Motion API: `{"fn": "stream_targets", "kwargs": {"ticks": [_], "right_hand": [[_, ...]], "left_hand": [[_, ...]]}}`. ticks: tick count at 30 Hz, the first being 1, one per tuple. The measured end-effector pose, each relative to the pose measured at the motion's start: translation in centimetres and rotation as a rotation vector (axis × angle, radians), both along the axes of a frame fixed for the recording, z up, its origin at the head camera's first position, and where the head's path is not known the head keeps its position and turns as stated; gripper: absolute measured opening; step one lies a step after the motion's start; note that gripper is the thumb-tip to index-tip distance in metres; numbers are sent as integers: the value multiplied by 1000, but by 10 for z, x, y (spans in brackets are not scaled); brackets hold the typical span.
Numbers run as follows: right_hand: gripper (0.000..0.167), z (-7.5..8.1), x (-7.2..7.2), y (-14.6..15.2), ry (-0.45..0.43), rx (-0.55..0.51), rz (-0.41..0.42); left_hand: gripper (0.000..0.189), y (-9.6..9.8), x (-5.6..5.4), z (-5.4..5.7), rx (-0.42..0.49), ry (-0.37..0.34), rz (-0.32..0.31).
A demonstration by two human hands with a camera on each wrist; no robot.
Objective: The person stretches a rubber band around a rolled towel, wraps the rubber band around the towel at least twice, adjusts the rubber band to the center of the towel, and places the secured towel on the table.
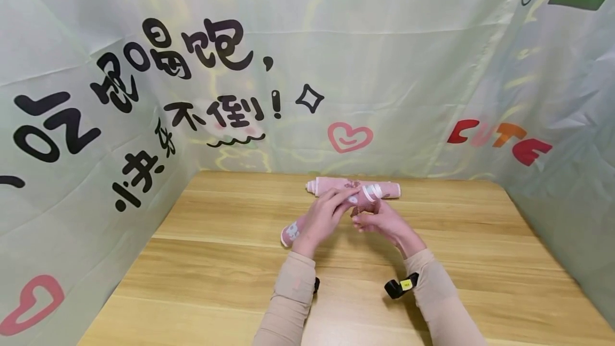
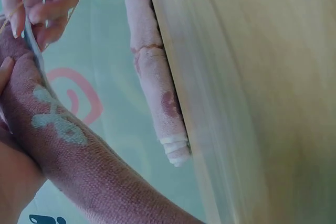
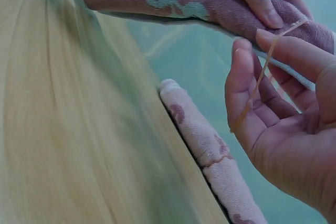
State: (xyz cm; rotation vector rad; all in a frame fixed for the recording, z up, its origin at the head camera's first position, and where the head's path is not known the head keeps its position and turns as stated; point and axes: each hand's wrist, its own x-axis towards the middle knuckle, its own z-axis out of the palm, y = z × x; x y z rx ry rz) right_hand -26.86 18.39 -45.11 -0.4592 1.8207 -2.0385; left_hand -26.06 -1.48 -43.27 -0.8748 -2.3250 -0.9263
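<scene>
A dark pink rolled towel (image 1: 291, 233) with pale blue motifs lies slantwise in my left hand (image 1: 323, 219), which grips it around the middle. In the right wrist view the left fingers press on top of this roll. My right hand (image 1: 386, 224) is at the roll's far right end, fingers bent. A thin tan rubber band (image 3: 266, 62) is hooked over the right fingers and stretched toward the roll's end. Behind both hands, a lighter pink rolled towel (image 2: 152, 72) with darker spots rests on the table, a similar band around its middle.
The wooden table (image 1: 230, 276) runs back to a printed fabric curtain (image 1: 408, 79) that encloses it on the back and sides. Black wrist cameras, such as the right one (image 1: 401, 285), sit under the sleeves' cuffs.
</scene>
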Motion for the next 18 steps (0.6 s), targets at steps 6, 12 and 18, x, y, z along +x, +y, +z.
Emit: {"fn": "stream_targets", "kwargs": {"ticks": [6, 12, 18], "right_hand": [[17, -5, 0, -4, -35, 58, 77], [11, -13, 1, -4, -51, -73, 289], [39, -23, 1, -10, -124, -429, 583]], "left_hand": [[35, -4, -1, 2, 63, -18, 47], [34, -7, -3, 4, 141, -27, 114], [34, -7, -4, 5, 214, -29, 128]]}}
